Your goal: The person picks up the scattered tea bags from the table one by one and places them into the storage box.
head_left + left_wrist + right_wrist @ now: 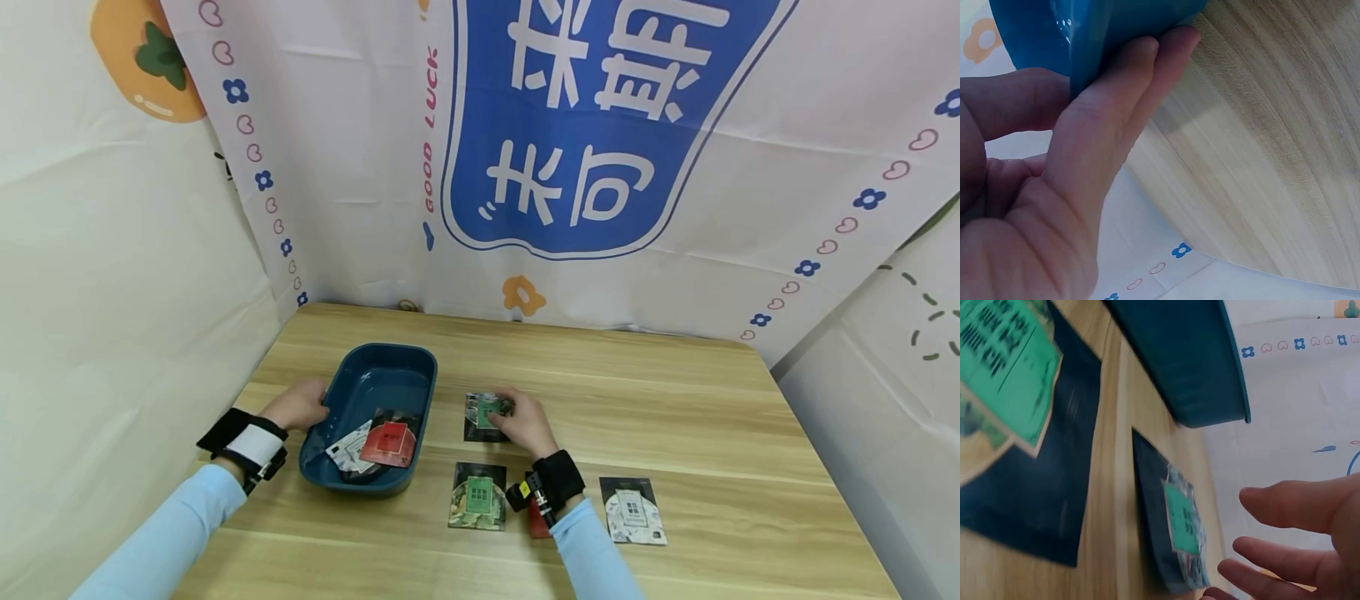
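Observation:
My left hand (297,406) pinches the left rim of a dark blue plastic bin (382,383), thumb and fingers on either side of its wall in the left wrist view. Inside the bin lie a red-labelled packet (390,439) and a white packet (350,447), overlapping. To the bin's right, my right hand (527,423) reaches over a flat black packet with a green label (480,417), covering its right side. In the right wrist view the thumb stands apart from the fingers, and the fingertips are right at the packet's (1182,519) edge.
Another green-labelled packet (477,497) lies nearer to me. A red packet (538,523) is partly hidden under my right wrist. Farther right lies a white-labelled packet (632,511). Printed cloth (360,225) hangs behind the wooden table (675,392).

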A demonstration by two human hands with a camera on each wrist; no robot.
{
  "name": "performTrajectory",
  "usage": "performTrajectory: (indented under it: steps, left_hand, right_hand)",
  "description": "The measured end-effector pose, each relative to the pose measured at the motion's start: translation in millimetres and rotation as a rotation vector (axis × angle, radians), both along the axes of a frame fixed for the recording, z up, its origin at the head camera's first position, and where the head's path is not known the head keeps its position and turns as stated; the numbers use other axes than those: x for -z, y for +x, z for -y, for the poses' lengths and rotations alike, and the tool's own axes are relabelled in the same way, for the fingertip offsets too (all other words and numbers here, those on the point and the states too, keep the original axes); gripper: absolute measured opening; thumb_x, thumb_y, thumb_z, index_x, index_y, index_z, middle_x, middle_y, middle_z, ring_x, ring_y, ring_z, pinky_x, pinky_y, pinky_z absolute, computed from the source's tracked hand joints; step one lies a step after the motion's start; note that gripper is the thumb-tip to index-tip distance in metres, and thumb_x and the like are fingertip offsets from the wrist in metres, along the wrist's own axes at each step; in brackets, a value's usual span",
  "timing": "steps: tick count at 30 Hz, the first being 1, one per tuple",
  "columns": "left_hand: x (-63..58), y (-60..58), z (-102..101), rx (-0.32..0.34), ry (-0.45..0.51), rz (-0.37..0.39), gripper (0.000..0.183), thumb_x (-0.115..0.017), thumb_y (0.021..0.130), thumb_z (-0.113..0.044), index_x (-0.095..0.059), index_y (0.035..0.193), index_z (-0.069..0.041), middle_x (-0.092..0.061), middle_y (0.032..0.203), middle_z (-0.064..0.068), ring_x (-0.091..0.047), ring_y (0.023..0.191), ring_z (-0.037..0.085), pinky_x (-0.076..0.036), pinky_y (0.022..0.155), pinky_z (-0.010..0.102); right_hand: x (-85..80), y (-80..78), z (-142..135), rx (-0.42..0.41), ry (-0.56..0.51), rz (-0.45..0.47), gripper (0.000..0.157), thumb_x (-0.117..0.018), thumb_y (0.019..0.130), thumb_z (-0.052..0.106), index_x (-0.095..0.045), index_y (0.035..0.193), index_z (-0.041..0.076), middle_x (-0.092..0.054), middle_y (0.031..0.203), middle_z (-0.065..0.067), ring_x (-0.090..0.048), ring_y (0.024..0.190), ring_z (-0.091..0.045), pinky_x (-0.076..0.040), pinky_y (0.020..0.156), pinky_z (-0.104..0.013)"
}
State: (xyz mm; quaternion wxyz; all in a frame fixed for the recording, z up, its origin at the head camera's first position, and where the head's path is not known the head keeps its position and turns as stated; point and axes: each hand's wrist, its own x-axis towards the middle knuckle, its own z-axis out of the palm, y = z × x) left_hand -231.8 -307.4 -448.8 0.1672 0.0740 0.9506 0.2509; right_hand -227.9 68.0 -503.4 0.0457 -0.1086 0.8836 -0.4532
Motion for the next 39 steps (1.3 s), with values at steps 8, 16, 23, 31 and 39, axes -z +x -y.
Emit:
performTrajectory:
  steps: [8, 16, 23, 31, 39]
  left_hand:
    - [-0.9, 0.6, -1, -0.007, -0.014, 0.006, 0.022, -0.051, 0.085, 0.004, -0.047, 0.067, -0.007, -0.045, 0.059, -0.001, -0.046, 0.05, 0.012, -0.039, 0.049, 0.024]
    - [-1.0, 0.9, -1, -0.015, -0.026, 0.026, 0.019, -0.052, 0.085, 0.004, -0.051, 0.068, -0.005, -0.049, 0.06, 0.001, -0.048, 0.051, 0.013, -0.04, 0.05, 0.025]
    - [-0.5, 1.6, -2, -0.019, -0.038, 0.02, 0.016, -0.052, 0.085, 0.004, -0.054, 0.07, -0.002, -0.051, 0.061, 0.002, -0.05, 0.053, 0.014, -0.041, 0.051, 0.025]
    - [-4.6, 3.8, -5, -0.025, -0.025, 0.017, 0.016, -0.052, 0.084, 0.005, -0.054, 0.071, -0.002, -0.053, 0.062, 0.003, -0.051, 0.053, 0.014, -0.043, 0.05, 0.025]
    - [-5.4, 4.8, -4, -0.017, -0.021, 0.008, 0.016, -0.052, 0.085, 0.005, -0.053, 0.071, -0.003, -0.052, 0.063, 0.003, -0.05, 0.053, 0.014, -0.042, 0.051, 0.026]
  right_hand:
    - [4.9, -4.3, 1, -0.008, 0.121, -0.014, 0.058, -0.072, 0.088, 0.011, -0.05, 0.14, -0.003, -0.052, 0.142, -0.026, -0.052, 0.128, -0.045, -0.043, 0.105, -0.056]
    - [3.6, -14.7, 10, -0.051, 0.286, -0.064, 0.074, -0.079, 0.084, 0.021, -0.044, 0.146, -0.001, -0.042, 0.151, -0.027, -0.041, 0.138, -0.046, -0.034, 0.113, -0.057]
    - [8.7, -19.3, 15, -0.019, 0.451, -0.083, 0.063, -0.081, 0.082, 0.029, -0.056, 0.132, 0.001, -0.051, 0.141, -0.024, -0.046, 0.12, -0.042, -0.044, 0.098, -0.049]
    - [9.0, -20.3, 9, 0.024, 0.37, -0.104, 0.05, -0.085, 0.076, 0.018, -0.061, 0.116, -0.001, -0.066, 0.111, -0.02, -0.06, 0.095, -0.035, -0.05, 0.082, -0.044]
    - [14.2, -17.0, -5, 0.077, 0.161, -0.019, 0.048, -0.076, 0.085, 0.013, -0.061, 0.127, -0.006, -0.066, 0.123, -0.024, -0.064, 0.108, -0.039, -0.051, 0.094, -0.051]
